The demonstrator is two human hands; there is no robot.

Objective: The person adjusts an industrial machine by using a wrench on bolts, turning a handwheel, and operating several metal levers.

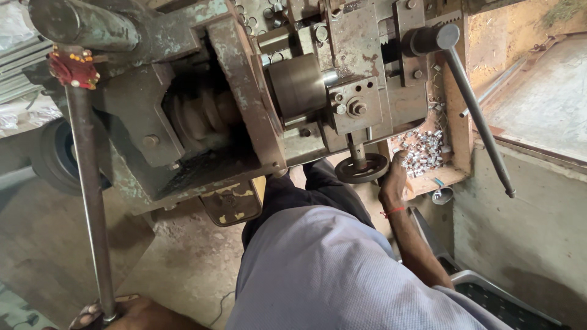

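Two hands are at work on an old, paint-worn machine (244,91). The left hand (98,315), low at the frame's bottom edge, has its fingers closed round the lower end of a long steel rod (88,183) that rises to a red-wrapped joint (73,67) on the machine. The right hand (394,177) reaches forward beside a small dark handwheel (362,168) under the machine head, with a red thread at the wrist; it sits at the edge of a wooden tray (455,122) holding a heap of small silvery metal pieces (423,151). Judged from this view, good practice would be a firm, steady grip on the rod while the right hand stays clear of the moving head and the slanting lever (477,116). Whether the right fingers are pinching a piece, gripping the wheel, or merely resting cannot be told, as the hand is seen from behind. The left hand is partly cut off by the frame, and the rod's lower end is hidden within it. The person's grey shirt (330,275) blocks the floor below.
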